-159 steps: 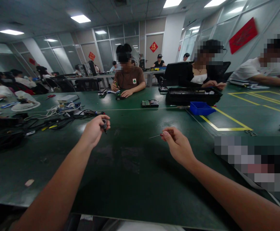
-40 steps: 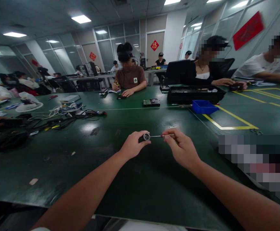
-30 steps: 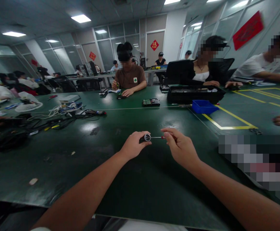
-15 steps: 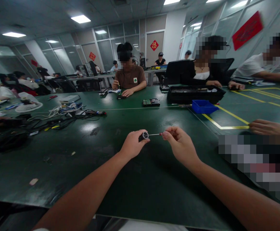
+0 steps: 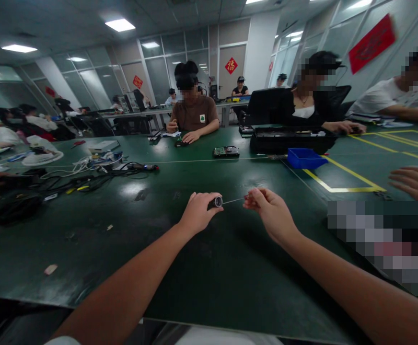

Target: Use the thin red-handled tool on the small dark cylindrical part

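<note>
My left hand (image 5: pixel 197 213) is closed round a short black cylinder (image 5: pixel 216 201) with a pale ring at its open end, which faces me. Its exact kind I cannot make out. In the fingertips of my right hand (image 5: pixel 274 211) is a slim screwdriver (image 5: pixel 233 201) with a thin metal shaft and a reddish handle, mostly covered by the fingers. The shaft points left and its tip reaches the right side of the cylinder; whether it sits inside or only touches is unclear. Both hands are just above the green tabletop (image 5: pixel 209 268).
Cables (image 5: pixel 97 179) and parts lie at the left. Ahead are a circuit-board device (image 5: pixel 226 152), a black tray (image 5: pixel 291 142) and a blue bin (image 5: pixel 305 158). A co-worker's hand (image 5: pixel 415 182) is at the right, above a blurred-out area. Other people sit across the table.
My right fingers have shifted round the screwdriver handle, and the shaft now slants up to the right. The cylinder has turned slightly. The co-worker's hand at right has drawn away to the right.
</note>
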`<state>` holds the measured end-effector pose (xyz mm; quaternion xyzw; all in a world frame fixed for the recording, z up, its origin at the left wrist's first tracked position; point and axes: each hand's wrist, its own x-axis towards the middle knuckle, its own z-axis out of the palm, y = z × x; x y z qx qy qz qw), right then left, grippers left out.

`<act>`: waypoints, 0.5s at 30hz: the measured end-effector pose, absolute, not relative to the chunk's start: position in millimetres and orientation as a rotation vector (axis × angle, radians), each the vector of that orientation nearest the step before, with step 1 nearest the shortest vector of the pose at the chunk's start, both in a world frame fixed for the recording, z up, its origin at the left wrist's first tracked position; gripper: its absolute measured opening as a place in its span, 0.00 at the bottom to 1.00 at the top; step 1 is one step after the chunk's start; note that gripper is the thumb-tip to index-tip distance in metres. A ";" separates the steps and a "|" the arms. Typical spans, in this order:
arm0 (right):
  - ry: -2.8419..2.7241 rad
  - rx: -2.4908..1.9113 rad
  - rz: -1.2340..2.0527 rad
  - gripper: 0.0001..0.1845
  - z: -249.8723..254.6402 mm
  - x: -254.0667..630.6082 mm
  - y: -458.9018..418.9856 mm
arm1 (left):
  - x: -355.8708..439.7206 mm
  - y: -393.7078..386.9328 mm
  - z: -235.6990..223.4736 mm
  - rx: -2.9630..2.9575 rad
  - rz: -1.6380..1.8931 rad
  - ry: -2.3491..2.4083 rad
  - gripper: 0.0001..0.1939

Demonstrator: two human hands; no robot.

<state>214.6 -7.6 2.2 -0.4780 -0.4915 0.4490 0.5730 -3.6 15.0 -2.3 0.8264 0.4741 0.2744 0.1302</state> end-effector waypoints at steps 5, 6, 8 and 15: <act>-1.301 -1.166 0.915 0.18 8.1 210.9 -15.3 | -1.0 12.5 -1.3 2.400 0.785 1.349 0.15; -1.323 -1.178 0.886 0.18 9.6 210.7 -16.4 | -0.6 11.9 -0.9 2.396 0.787 1.348 0.16; -1.370 -1.198 0.820 0.17 12.5 210.9 -18.5 | 0.0 10.8 0.1 2.380 0.788 1.354 0.15; -1.463 -1.234 0.720 0.17 14.4 211.6 -22.2 | 1.1 8.5 2.5 2.351 0.791 1.329 0.14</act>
